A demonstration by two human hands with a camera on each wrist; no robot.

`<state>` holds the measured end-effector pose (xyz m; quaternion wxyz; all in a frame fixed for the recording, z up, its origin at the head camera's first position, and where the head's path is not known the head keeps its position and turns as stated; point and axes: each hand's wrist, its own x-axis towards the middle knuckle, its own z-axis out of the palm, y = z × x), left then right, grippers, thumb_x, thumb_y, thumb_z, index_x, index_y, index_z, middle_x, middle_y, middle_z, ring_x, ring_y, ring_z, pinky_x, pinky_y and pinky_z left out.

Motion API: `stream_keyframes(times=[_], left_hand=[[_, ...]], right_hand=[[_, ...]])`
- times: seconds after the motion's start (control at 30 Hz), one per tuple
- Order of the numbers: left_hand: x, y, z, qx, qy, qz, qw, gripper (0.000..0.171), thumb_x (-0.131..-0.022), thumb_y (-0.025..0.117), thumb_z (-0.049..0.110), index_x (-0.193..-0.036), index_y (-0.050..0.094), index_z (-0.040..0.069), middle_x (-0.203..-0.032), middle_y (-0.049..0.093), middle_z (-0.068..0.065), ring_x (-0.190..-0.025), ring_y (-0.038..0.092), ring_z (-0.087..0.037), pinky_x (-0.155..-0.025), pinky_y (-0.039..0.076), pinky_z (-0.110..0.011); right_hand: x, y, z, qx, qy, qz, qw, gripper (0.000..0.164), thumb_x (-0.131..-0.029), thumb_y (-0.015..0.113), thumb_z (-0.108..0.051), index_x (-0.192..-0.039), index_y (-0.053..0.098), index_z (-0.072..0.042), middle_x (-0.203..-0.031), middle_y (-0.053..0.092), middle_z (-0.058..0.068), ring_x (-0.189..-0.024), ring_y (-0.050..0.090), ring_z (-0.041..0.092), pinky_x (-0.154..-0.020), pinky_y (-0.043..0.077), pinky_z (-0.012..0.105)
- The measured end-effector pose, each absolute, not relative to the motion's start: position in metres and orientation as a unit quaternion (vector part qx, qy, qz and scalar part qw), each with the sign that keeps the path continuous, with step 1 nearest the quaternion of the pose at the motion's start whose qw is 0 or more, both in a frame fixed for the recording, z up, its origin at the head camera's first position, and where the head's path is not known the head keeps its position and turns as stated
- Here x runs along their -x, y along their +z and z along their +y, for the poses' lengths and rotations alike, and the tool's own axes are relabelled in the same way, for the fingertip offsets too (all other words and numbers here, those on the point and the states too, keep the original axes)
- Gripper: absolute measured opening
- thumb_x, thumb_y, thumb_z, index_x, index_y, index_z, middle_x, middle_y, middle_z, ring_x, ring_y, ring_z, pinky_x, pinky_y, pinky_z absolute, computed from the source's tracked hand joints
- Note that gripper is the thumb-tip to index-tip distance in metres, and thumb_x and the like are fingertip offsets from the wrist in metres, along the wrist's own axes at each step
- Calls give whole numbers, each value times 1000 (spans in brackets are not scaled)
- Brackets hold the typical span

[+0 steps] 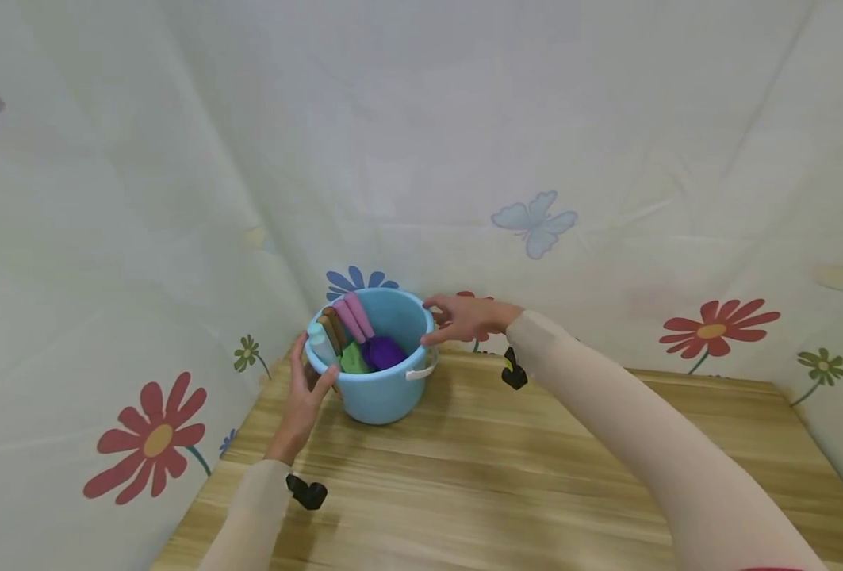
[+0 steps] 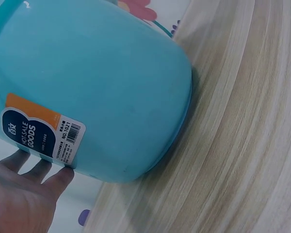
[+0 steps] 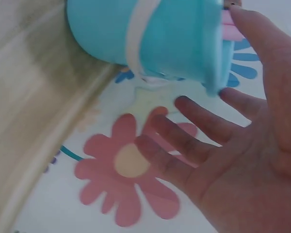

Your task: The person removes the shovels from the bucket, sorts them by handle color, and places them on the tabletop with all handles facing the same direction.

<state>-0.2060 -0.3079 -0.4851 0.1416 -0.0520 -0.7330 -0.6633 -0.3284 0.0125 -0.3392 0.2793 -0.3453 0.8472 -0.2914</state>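
A whitish sheet printed with flowers and butterflies (image 1: pixel 464 119) surrounds a wood-grain tabletop (image 1: pixel 521 476). Near its far left corner stands a round, light-blue plastic bucket (image 1: pixel 381 400), upright. The left hand (image 1: pixel 303 404) rests extended fingers against the bucket's side, unclenched; the right hand (image 1: pixel 467 317) is spread loosely at the opposite rim, grasping nothing. A white carrying handle (image 1: pixel 421 371) hangs below the right hand. Inside are pink handles (image 1: pixel 353 317), a purple rounded piece (image 1: pixel 387 354) and a green piece (image 1: pixel 353 359). An orange-and-navy label (image 2: pixel 41 128) marks the wall.
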Motion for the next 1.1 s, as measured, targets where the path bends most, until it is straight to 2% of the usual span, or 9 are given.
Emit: stream_keyframes(times=[0.1,0.13,0.27,0.4,0.53,0.67,0.87,0.97,1.1], left_hand=[[205,-487,-306,52,-663,-733,139,81,-105,59,27,-163,4,37,-164,26,-20,-146,35,-35,-116,31,-56],[205,-487,-306,52,-665,-732,139,81,-105,59,26,-163,4,37,-163,27,-20,-145,36,-35,-116,32,-56],[205,-490,-305,48,-664,-734,134,81,-105,59,27,-164,4,36,-162,27,-21,-145,36,-35,-116,31,-56],[206,-492,-303,44,-663,-736,131,81,-105,60,30,-163,5,38,-163,27,-21,-145,36,-35,-116,32,-56],[206,-491,-301,44,-662,-736,131,81,-104,60,30,-163,5,39,-163,27,-21,-145,36,-36,-116,32,-57],[206,-490,-299,44,-660,-738,131,80,-105,59,29,-163,5,38,-163,27,-20,-145,35,-36,-116,31,-57],[207,-489,-301,51,-656,-741,133,82,-105,58,27,-165,2,30,-164,23,-22,-147,31,-38,-116,29,-60],[208,-489,-303,52,-654,-742,135,82,-105,58,28,-165,1,33,-163,25,-21,-146,34,-36,-115,32,-54],[208,-488,-309,52,-655,-740,147,81,-106,58,24,-164,3,35,-159,32,-20,-139,40,-31,-109,40,-35]], right_hand=[[331,-329,11,322,-252,859,309,85,-97,71,-44,-161,23,-14,-148,51,17,-59,50,21,-48,39,31],[331,-325,10,318,-238,862,313,85,-97,71,-44,-161,24,-14,-146,52,16,-57,50,21,-48,44,30],[333,-310,6,340,-173,876,297,78,-98,69,-45,-158,35,-9,-140,55,16,-90,65,21,-80,57,37],[335,-296,1,339,-129,889,280,70,-96,70,-46,-153,47,-13,-143,56,15,-123,57,26,-104,49,46],[339,-287,-4,336,-111,896,270,67,-94,72,-49,-150,51,-18,-143,58,12,-124,59,27,-99,52,44],[342,-280,-10,335,-116,895,270,68,-94,72,-48,-151,50,-19,-141,57,12,-110,63,27,-89,56,41],[347,-271,-20,337,-139,889,275,72,-94,73,-47,-154,46,-17,-144,54,12,-118,61,30,-99,52,46],[352,-270,-31,336,-160,887,274,73,-94,75,-44,-154,44,-17,-145,54,13,-125,59,35,-100,52,51],[359,-272,-50,354,-184,882,250,70,-94,74,-42,-154,45,-18,-143,57,15,-126,59,35,-99,52,52]])
